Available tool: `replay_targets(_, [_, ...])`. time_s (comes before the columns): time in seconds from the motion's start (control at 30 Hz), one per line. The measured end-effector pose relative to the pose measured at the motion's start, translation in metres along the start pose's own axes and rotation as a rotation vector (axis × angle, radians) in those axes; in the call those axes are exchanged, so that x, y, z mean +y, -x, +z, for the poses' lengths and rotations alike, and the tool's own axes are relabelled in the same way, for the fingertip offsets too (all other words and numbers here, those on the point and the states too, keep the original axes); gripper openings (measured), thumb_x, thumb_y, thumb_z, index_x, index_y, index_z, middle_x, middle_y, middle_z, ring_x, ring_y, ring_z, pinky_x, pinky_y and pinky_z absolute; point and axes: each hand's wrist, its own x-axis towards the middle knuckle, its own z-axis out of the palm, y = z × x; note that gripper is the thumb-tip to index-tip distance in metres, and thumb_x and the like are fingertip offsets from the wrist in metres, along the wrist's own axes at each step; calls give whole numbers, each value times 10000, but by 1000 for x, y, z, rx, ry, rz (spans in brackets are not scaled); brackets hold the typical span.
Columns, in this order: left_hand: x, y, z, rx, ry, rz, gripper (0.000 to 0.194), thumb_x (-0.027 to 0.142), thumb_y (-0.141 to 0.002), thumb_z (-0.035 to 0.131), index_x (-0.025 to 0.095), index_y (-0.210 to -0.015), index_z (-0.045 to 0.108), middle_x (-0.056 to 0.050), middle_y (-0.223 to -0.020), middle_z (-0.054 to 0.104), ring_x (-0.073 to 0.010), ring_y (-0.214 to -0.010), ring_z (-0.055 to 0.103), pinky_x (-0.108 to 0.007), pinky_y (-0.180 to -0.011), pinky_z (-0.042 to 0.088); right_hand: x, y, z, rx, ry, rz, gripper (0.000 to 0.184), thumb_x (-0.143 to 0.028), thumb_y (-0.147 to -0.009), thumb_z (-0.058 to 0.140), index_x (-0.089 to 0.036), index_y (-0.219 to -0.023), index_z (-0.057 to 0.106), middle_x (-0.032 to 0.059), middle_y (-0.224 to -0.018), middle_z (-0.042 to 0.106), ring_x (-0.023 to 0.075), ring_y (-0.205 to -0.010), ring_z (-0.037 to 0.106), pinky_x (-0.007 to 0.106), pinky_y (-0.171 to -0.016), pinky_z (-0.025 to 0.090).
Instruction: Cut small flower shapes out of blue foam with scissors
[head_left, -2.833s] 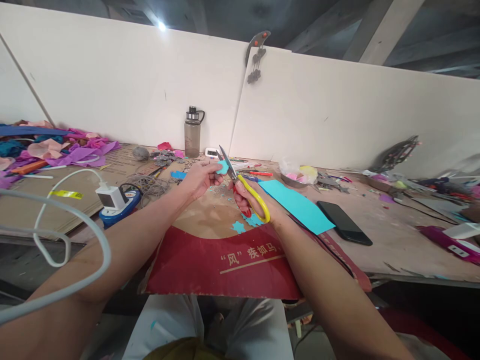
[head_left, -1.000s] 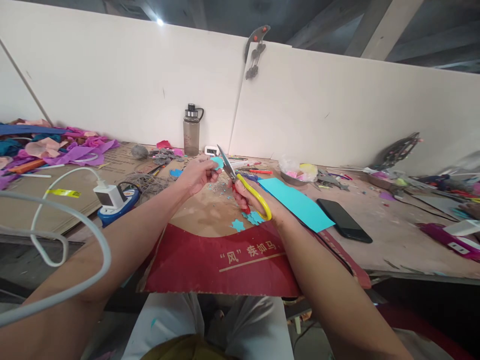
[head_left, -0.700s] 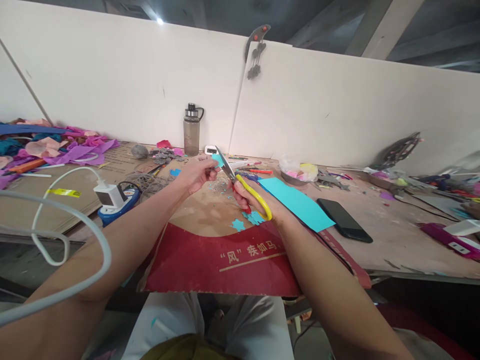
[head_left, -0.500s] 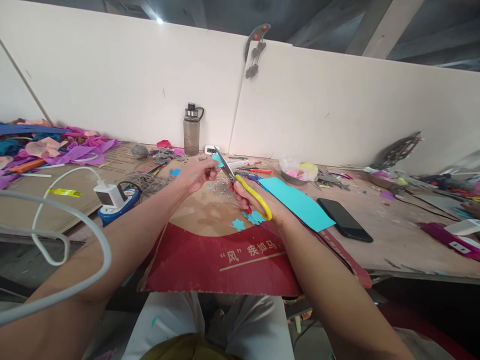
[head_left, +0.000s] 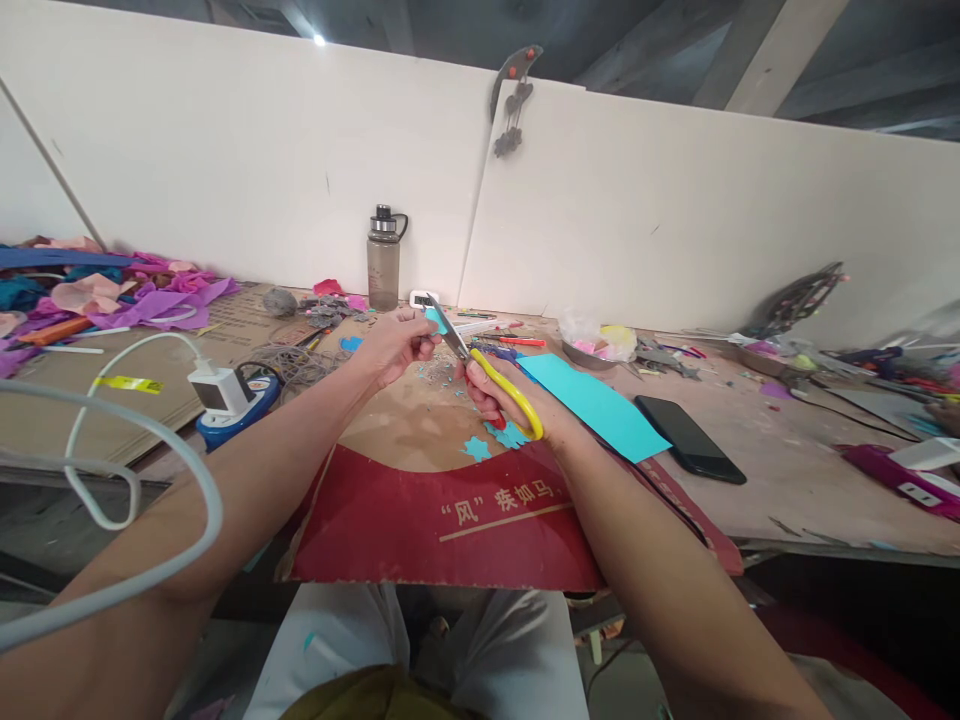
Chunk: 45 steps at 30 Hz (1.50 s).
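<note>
Fingertips [head_left: 418, 338] of the left hand [head_left: 390, 350] pinch a small turquoise paper scrap [head_left: 433, 320] and hold it up above the far middle of the brown-and-red cardboard sheet [head_left: 420, 520] that covers the near edge of the wooden workbench [head_left: 795, 470]. The right hand [head_left: 499, 395] is clenched through the loops of the yellow-and-red-handled scissors [head_left: 487, 380], whose blades angle up and left to meet the scrap; whether the blades are parted or closed at the paper is too small to tell.

The scrap is tiny and the pinching fingertips sit just beside the blades, so a cut that runs too deep could nick a finger, in my judgement. A loose pinch could also let the piece twist between the blades and tear or come out misshapen. If it drops, it would land among the turquoise cut-out shapes [head_left: 504, 437] and the fine litter on the cardboard, where it would be hard to pick out.

A larger turquoise paper sheet [head_left: 592, 405] lies just right of the right hand, with a black phone [head_left: 690, 440] beyond it toward the right edge. A grey water bottle [head_left: 382, 258] stands at the back edge against the white wall board [head_left: 247, 170], and a white charger plug [head_left: 214, 390] with its cable lies near the left forearm, close enough to snag.
</note>
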Motion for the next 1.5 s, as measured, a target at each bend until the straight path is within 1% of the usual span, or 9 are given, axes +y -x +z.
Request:
replay_targets(0.13, [-2, -1, -1, -9, -8, 14, 214, 95, -692, 807, 143, -611, 614, -26, -589, 649, -44, -449, 497, -170, -468, 382, -1, 1, 1, 9, -4, -7, 720, -912, -796, 706, -257, -917, 433, -93, -685, 374, 74, -526, 292, 245, -467, 282])
replay_targets(0.27, [-4, -1, -3, -23, -1, 17, 202, 118, -695, 802, 145, -632, 613, -31, -607, 660, -54, -461, 521, -183, -482, 397, -4, 3, 1, 19, 0, 3, 757, -945, -759, 706, -259, -904, 422, -92, -679, 376, 71, -525, 291, 246, -467, 279])
replay_targets(0.4, [-3, -1, -5, -11, 0, -4, 161, 198, -747, 812, 147, -737, 659, -47, -659, 699, -90, -507, 593, -204, -501, 423, -6, 4, 3, 30, 1, 0, 751, -940, -765, 709, -261, -897, 415, -92, -672, 371, 74, -527, 289, 245, -467, 274])
replay_targets(0.47, [-2, 0, -5, -5, -10, 4, 167, 222, -766, 809, 148, -747, 660, -54, -668, 710, -96, -510, 602, -210, -500, 423, -6, 4, 3, 33, -3, -6, 740, -929, -776, 710, -262, -891, 411, -92, -670, 366, 74, -529, 284, 242, -467, 271])
replay_targets(0.63, [2, 5, -1, -9, -19, 45, 218, 200, -751, 823, 151, -684, 622, -53, -667, 707, -90, -490, 590, -218, -487, 408, -5, 2, 3, 33, -20, 8, 717, -913, -787, 714, -266, -902, 426, -95, -656, 358, 79, -519, 269, 237, -453, 265])
replay_targets(0.8, [4, 7, 2, 0, -22, 36, 251, 203, -750, 843, 157, -669, 609, -55, -667, 713, -89, -493, 591, -225, -499, 410, -2, 1, 2, 51, -12, 0, 715, -922, -791, 698, -257, -950, 488, -83, -674, 383, 87, -522, 295, 241, -444, 278])
replay_targets(0.97, [4, 7, 2, -9, -10, 27, 241, 200, -751, 843, 153, -679, 617, -47, -654, 706, -90, -497, 596, -228, -508, 413, -2, 2, 3, 43, -20, -27, 719, -929, -802, 679, -245, -967, 534, -76, -684, 385, 87, -523, 294, 244, -441, 276])
replay_targets(1.13, [4, 8, 3, -10, 4, 4, 214, 176, -761, 818, 144, -693, 617, -55, -645, 711, -93, -490, 608, -220, -508, 417, -2, 1, 4, 55, -51, -9, 755, -941, -769, 700, -235, -990, 553, -83, -676, 381, 80, -524, 285, 231, -442, 266])
replay_targets(1.5, [2, 7, 5, 9, -7, -27, 194, 142, -767, 799, 143, -677, 626, -83, -648, 742, -104, -479, 625, -223, -503, 423, -4, 1, 5, 80, -62, 5, 781, -938, -748, 715, -221, -1009, 550, -95, -659, 381, 70, -503, 284, 217, -434, 250])
